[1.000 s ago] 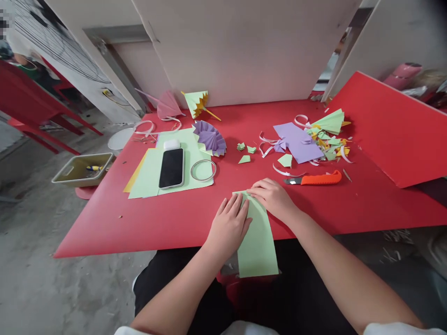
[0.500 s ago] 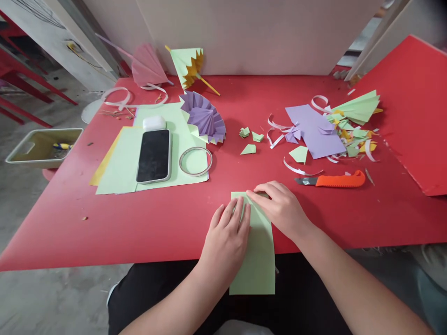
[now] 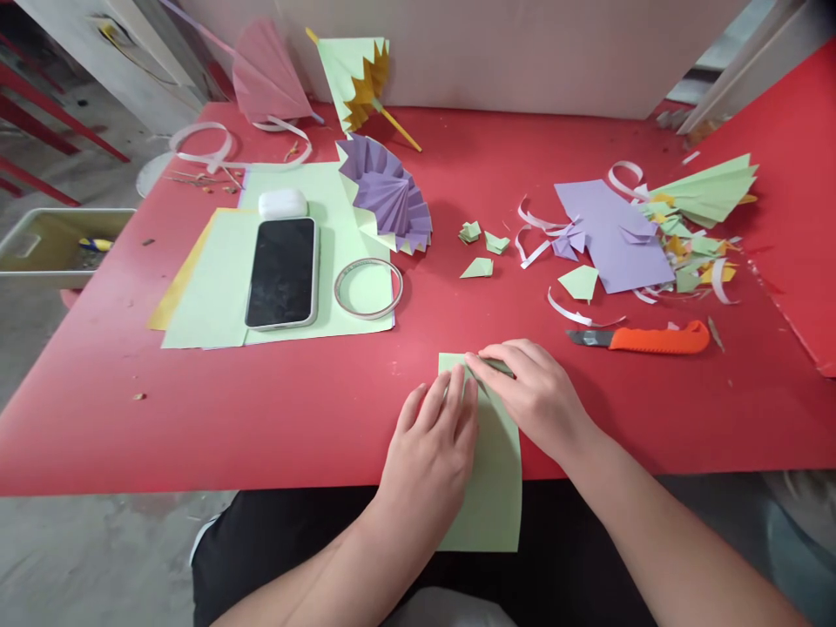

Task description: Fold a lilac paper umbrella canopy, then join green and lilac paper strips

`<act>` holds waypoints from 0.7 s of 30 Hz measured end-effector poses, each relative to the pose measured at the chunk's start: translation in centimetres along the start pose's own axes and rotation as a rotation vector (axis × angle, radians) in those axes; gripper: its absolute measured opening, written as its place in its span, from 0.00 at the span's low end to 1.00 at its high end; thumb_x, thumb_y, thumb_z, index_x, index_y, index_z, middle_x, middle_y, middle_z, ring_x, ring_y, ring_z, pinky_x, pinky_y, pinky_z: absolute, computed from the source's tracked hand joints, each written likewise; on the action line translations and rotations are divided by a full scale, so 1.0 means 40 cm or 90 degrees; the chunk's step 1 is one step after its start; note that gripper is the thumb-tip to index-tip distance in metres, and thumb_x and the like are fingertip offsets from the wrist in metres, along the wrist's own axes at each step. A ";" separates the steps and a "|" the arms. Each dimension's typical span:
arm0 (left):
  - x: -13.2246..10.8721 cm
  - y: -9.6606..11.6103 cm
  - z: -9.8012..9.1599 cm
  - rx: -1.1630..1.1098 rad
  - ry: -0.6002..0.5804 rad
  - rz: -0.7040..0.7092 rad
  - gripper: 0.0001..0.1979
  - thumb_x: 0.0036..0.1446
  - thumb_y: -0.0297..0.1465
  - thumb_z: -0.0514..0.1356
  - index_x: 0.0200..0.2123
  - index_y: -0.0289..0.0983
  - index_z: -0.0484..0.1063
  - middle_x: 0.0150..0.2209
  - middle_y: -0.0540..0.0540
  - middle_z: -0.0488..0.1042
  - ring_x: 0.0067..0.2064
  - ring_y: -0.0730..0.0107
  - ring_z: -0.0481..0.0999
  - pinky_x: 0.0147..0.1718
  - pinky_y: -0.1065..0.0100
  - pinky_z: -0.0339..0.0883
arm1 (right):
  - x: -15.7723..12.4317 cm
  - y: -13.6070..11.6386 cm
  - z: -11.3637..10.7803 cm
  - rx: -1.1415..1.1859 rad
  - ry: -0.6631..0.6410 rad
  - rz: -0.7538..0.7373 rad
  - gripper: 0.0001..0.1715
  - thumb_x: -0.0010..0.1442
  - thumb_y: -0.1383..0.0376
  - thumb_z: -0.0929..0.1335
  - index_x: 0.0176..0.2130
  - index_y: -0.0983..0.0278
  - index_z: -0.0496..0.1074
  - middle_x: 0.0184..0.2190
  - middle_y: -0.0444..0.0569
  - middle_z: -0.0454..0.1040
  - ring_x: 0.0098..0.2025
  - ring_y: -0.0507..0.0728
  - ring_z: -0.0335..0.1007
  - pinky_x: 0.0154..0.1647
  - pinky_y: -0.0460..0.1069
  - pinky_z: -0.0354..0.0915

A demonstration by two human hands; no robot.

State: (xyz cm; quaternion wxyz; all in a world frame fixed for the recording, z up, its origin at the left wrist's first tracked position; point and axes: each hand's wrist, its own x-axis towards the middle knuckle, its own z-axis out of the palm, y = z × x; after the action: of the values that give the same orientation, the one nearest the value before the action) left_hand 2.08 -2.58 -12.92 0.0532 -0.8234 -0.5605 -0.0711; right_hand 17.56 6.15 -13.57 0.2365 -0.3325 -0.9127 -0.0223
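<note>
A light green sheet of paper (image 3: 489, 488) lies lengthwise at the table's front edge, its near end hanging over my lap. My left hand (image 3: 434, 435) rests on the sheet's left half with fingers stretched out and pressing down near the far end. At the top edge, my right hand (image 3: 529, 383) has thumb and fingers closed on the paper, whose right far corner lifts and curls under them. The fingertips of both hands almost meet. An orange box cutter (image 3: 659, 338) with its blade out lies to the right of my right hand.
Left on the red table (image 3: 313, 409) are stacked paper sheets (image 3: 202, 296), a phone (image 3: 282, 272), a white case (image 3: 282, 204) and a tape roll (image 3: 369, 312). Behind stand a pleated purple paper fan (image 3: 388, 196) and paper umbrellas (image 3: 271, 78). Paper scraps (image 3: 692, 252) lie right.
The camera view has shifted, so the table items appear higher and more spread out. My right hand has raised the paper's far right corner a little; my left hand stays on the sheet.
</note>
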 end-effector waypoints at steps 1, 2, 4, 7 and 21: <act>0.000 0.000 0.001 -0.002 0.002 -0.003 0.22 0.60 0.25 0.47 0.58 0.31 0.60 0.60 0.40 0.61 0.58 0.59 0.64 0.51 0.59 0.61 | 0.000 0.000 0.000 0.002 -0.001 0.001 0.18 0.57 0.77 0.65 0.46 0.66 0.72 0.37 0.49 0.75 0.38 0.55 0.67 0.37 0.50 0.66; 0.000 -0.001 0.002 -0.004 0.002 -0.004 0.22 0.60 0.25 0.48 0.57 0.31 0.61 0.60 0.41 0.61 0.58 0.59 0.63 0.51 0.59 0.61 | 0.001 0.000 0.001 0.004 -0.003 0.002 0.18 0.57 0.77 0.65 0.46 0.66 0.72 0.37 0.49 0.75 0.38 0.55 0.67 0.37 0.50 0.66; 0.001 -0.001 0.004 -0.007 0.002 -0.001 0.22 0.59 0.25 0.48 0.57 0.32 0.61 0.60 0.41 0.60 0.59 0.57 0.61 0.53 0.58 0.60 | 0.001 0.000 0.001 0.007 -0.006 0.003 0.18 0.57 0.77 0.64 0.47 0.66 0.72 0.37 0.49 0.75 0.38 0.55 0.67 0.37 0.50 0.66; 0.003 -0.003 0.006 -0.012 -0.015 0.002 0.23 0.59 0.25 0.48 0.58 0.31 0.60 0.61 0.40 0.60 0.61 0.55 0.58 0.55 0.56 0.57 | -0.001 0.001 0.002 0.010 -0.010 0.010 0.18 0.58 0.76 0.64 0.47 0.64 0.71 0.37 0.49 0.75 0.38 0.55 0.67 0.38 0.50 0.65; 0.003 -0.004 0.004 -0.027 -0.016 -0.005 0.21 0.60 0.26 0.48 0.57 0.32 0.60 0.59 0.40 0.62 0.60 0.56 0.60 0.55 0.55 0.58 | 0.000 0.005 -0.002 0.046 -0.027 0.028 0.19 0.58 0.76 0.63 0.47 0.64 0.72 0.38 0.50 0.75 0.40 0.56 0.67 0.39 0.52 0.66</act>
State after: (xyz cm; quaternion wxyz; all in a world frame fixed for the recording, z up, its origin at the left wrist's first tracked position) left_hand 1.97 -2.38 -13.07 0.0284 -0.8228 -0.5630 -0.0730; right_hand 17.73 6.27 -13.51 0.2295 -0.3438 -0.9103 0.0227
